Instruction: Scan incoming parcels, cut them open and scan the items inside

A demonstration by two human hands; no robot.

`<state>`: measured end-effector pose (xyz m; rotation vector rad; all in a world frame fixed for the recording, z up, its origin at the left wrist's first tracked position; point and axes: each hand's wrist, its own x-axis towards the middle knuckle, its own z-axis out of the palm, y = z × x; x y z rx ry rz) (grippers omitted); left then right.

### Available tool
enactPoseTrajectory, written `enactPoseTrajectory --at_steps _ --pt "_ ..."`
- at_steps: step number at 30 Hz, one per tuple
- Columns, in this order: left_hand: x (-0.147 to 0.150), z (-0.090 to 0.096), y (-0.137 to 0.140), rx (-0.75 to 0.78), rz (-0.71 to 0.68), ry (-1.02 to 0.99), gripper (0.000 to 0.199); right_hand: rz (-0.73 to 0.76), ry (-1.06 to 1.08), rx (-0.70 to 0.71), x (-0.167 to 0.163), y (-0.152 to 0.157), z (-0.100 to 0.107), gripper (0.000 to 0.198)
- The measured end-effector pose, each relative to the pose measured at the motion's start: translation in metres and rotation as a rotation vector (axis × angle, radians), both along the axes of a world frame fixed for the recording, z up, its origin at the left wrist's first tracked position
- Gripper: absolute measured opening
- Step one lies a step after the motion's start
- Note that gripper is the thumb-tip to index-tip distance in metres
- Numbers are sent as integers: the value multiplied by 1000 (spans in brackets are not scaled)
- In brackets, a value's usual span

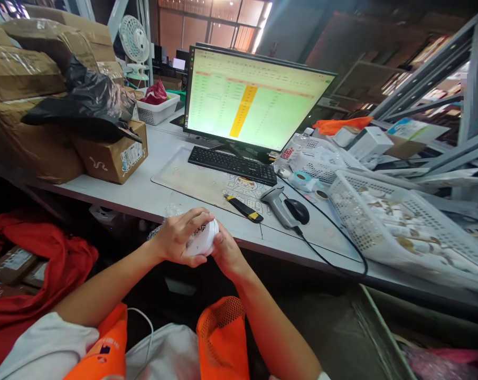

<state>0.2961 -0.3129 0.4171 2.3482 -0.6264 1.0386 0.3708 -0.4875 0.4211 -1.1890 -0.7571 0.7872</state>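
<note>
Just off the desk's front edge, both my hands close on a small white round container with dark lettering (199, 240). My left hand (177, 235) wraps it from the left, with fingers over the top and thumb below. From the right, the fingers of my right hand (227, 252) press on its rim. Its exact kind cannot be made out. Some clear bubble wrap (173, 210) lies on the desk edge behind my left hand. Beyond my hands lies a black and yellow utility knife (243, 208), and a grey barcode scanner (280, 207) is right of it.
A monitor (258, 100) stands behind a black keyboard (233, 165); a mouse (297, 211) sits beside the scanner. The scanner's cable loops over the desk's right front. Cardboard boxes (118, 158) fill the left, and a white basket (349, 221) of small packed items the right.
</note>
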Motion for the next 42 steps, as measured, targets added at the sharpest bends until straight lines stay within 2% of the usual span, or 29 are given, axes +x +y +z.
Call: enactPoseTrajectory --at_steps 2,4,6,9,11,12,13,14,16,18,20,23,26,31,33,36,39,40,42 --pt "2 -4 -4 -66 -10 -61 79 -48 -146 15 -3 0 0 86" --pt "2 -5 -11 -206 5 -17 76 -96 -336 39 -3 -1 3 82" --pt "2 -5 -19 -443 14 94 73 -146 -586 51 -1 -3 8 78" --pt "5 1 -31 -918 -56 301 64 -197 -1021 64 8 -6 17 70" --pt "8 9 -35 -1178 -135 477 69 -177 -1214 90 14 -12 22 64" --pt "9 13 -35 -1242 -156 568 75 -158 -1254 98 17 -15 24 63" --pt "8 18 -34 -1244 -156 635 80 -143 -1250 98 19 -19 26 65" --pt "6 22 -33 -1177 -131 664 81 -140 -1199 86 20 -22 28 70" --pt "1 30 -29 -912 -23 586 75 -177 -970 31 21 -28 31 88" --pt "-5 34 -26 -614 88 438 70 -162 -644 -42 20 -30 35 97" --pt "-8 35 -25 -402 143 345 73 -79 -352 -90 18 -27 37 90" --pt "-6 32 -26 -297 131 295 74 -18 -138 -52 14 -18 35 75" --pt "-3 29 -30 -380 81 287 77 -77 -207 71 11 -14 26 72" --pt "-7 31 -42 -743 -46 488 63 -314 -824 134 10 -20 10 79" --pt "-8 35 -45 -814 -87 546 59 -380 -1027 169 10 -24 9 82" --pt "-4 42 -42 -896 -118 688 58 -375 -1185 191 12 -30 11 75" --pt "0 51 -31 -1128 -160 802 67 -412 -1171 220 14 -37 11 68" --pt "0 53 -28 -1211 -198 801 69 -452 -1090 236 14 -39 11 68" --pt "-1 56 -24 -1308 -314 754 67 -474 -782 255 13 -42 7 74"
